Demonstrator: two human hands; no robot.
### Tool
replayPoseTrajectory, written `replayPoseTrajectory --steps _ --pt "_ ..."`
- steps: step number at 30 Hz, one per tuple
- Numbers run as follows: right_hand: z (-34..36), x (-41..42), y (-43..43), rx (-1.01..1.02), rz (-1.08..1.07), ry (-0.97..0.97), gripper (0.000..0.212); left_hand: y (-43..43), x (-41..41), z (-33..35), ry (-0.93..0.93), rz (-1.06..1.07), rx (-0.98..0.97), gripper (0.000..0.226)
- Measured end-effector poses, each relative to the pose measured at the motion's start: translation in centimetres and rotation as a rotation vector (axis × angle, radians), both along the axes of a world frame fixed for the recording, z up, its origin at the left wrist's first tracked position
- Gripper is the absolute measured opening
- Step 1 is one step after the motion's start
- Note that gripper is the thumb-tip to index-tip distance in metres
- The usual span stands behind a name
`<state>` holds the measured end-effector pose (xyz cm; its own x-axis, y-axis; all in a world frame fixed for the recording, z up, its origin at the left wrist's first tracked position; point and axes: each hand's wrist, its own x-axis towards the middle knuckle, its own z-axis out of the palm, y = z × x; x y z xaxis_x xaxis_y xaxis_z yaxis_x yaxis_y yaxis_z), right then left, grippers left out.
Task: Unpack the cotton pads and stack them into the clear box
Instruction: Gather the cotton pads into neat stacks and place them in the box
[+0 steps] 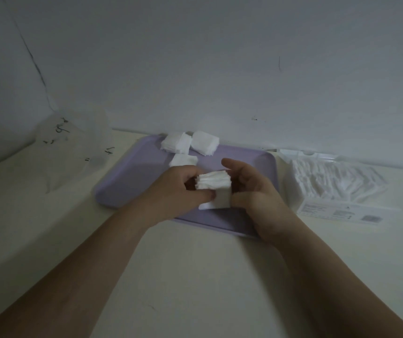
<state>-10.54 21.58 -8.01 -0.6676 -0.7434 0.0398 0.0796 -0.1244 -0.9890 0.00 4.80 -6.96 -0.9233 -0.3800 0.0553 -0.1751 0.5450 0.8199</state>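
The person's forearms are bare along their whole visible length, wrists included. The left grip [178, 189] and the right grip [254, 191] are bare hands, uncovered to the fingertips.

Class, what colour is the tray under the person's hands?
Pale lilac purple; the tray shows best in the head view.

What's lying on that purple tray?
On the tray: three piles of cotton pads near its far edge. The left hand and right hand grip another stack mid-tray; what's beneath is covered.
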Motion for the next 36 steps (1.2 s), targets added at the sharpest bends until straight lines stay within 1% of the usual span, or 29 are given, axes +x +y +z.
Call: replayPoseTrajectory --steps 1,2,4,6,7,9,10,12,15,17,18,19,20,21,23,24,25,26,27,29,31,32,34,35,36 --pt "-0.3 0.0 0.1 0.050 -0.004 0.102 0.072 -0.1 0.0 0.1 -0.014 -0.003 0.004 0.032" --pt "-0.4 -0.1 0.1 0.076 -0.022 0.159 0.069 -0.1 0.1 0.2 -0.024 -0.020 0.010 0.030" --pt "-0.6 -0.2 0.0 0.087 -0.100 0.219 0.057 0.0 0.1 0.4 -0.025 -0.051 0.038 0.018" --pt "-0.8 -0.5 0.1 0.087 -0.185 0.221 0.047 -0.7 -0.5 0.6 0.016 0.002 0.079 0.021" --pt "-0.9 -0.6 0.2 0.086 -0.214 0.201 0.043 -1.3 -0.9 0.8 0.053 0.085 0.051 0.021" --pt "-0.9 -0.8 0.3 0.092 -0.247 0.158 0.040 -2.7 -2.0 1.6 0.114 0.285 -0.154 0.018" --pt "-0.9 -0.8 0.4 0.087 -0.246 0.136 0.039 -3.5 -2.5 1.7 0.120 0.351 -0.253 0.019" --pt "-0.7 -0.7 0.6 0.081 -0.244 0.109 0.039 -4.7 -3.3 1.8 0.052 0.354 -0.335 0.026" --pt "-0.9 -0.7 0.5 0.112 -0.303 0.156 0.039 -5.6 -4.0 0.9 -0.102 0.248 -0.256 0.034" --pt "-1.0 -0.8 0.5 0.128 -0.346 0.178 0.039 -6.1 -4.1 0.3 -0.110 0.198 -0.194 0.041" --pt "-1.0 -0.9 0.4 0.124 -0.358 0.177 0.037 -6.1 -4.1 0.2 -0.092 0.200 -0.149 0.040" --pt "-1.1 -0.8 0.4 0.118 -0.367 0.174 0.036 -6.2 -4.0 0.0 -0.068 0.214 -0.109 0.034" --pt "-1.0 -0.9 0.4 0.115 -0.380 0.172 0.035 -6.0 -4.0 0.1 -0.052 0.233 -0.097 0.023" --pt "-1.0 -0.9 0.3 0.112 -0.392 0.172 0.034 -6.0 -4.1 0.2 -0.033 0.242 -0.096 0.015" --pt "-1.0 -0.9 0.3 0.108 -0.423 0.177 0.034 -5.6 -4.3 0.4 -0.045 0.211 -0.097 0.010" --pt "-1.0 -0.8 0.3 0.104 -0.439 0.187 0.034 -5.3 -4.1 0.7 -0.073 0.173 -0.098 0.012" --pt "-1.0 -0.8 0.5 0.107 -0.457 0.209 0.035 -5.2 -4.1 0.8 -0.097 0.123 -0.105 0.024" --pt "-1.1 -0.8 0.5 0.115 -0.468 0.231 0.036 -5.3 -4.1 0.8 -0.127 0.080 -0.134 0.028" --pt "-1.1 -0.8 0.6 0.120 -0.476 0.247 0.037 -5.3 -4.1 0.7 -0.142 0.045 -0.174 0.022" --pt "-1.0 -0.7 0.8 0.122 -0.476 0.261 0.040 -5.1 -3.6 0.6 -0.172 0.032 -0.196 0.027" --pt "-1.0 -0.7 0.9 0.129 -0.468 0.268 0.041 -4.8 -2.9 0.5 -0.149 0.077 -0.133 0.035" --pt "-1.0 -0.6 0.8 0.133 -0.467 0.274 0.042 -4.5 -2.4 0.7 -0.127 0.078 -0.120 0.035" --pt "-0.9 -0.6 0.8 0.138 -0.468 0.276 0.041 -4.0 -1.3 0.8 -0.085 0.065 -0.083 0.021" --pt "-0.9 -0.7 0.8 0.138 -0.471 0.269 0.041 -3.6 -0.7 0.9 -0.053 0.043 -0.029 0.015" --pt "-0.9 -0.7 0.7 0.139 -0.471 0.259 0.041 -3.2 0.0 0.9 -0.017 0.000 0.057 0.015"
